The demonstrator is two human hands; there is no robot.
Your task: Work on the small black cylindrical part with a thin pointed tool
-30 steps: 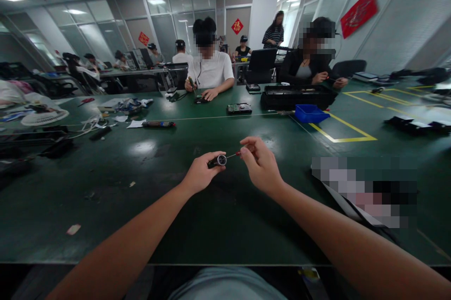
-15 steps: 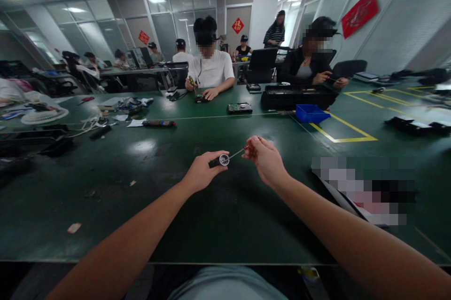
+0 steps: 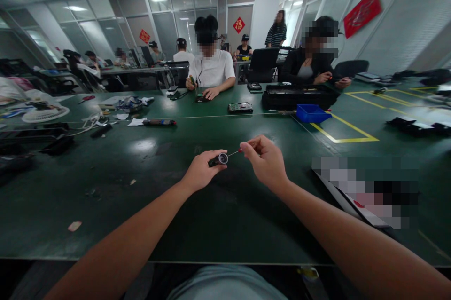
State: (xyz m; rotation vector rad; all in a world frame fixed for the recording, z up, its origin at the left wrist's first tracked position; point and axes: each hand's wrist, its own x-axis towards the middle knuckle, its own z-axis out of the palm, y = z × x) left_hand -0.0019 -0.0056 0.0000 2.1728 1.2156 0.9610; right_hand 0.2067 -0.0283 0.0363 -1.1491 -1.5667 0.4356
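Note:
My left hand (image 3: 201, 171) is closed around a small black cylindrical part (image 3: 218, 160) with a round silvery end facing right. My right hand (image 3: 265, 161) pinches a thin screwdriver (image 3: 235, 152) with a red handle; its metal tip points left and meets the silvery end of the part. Both hands hover above the dark green table (image 3: 169, 206), close together near its middle.
A blurred flat object (image 3: 362, 192) lies right of my right hand. Across the table sit two people, with a hard drive (image 3: 239, 108), a black tray (image 3: 298, 95) and a blue bin (image 3: 311, 113) near them. Cables, papers and tools clutter the far left (image 3: 102, 121). Yellow tape lines (image 3: 343, 139) mark the right side.
My right hand tilted the screwdriver slightly upward half a second ago, then came back down level with the part. My left hand and the part barely moved.

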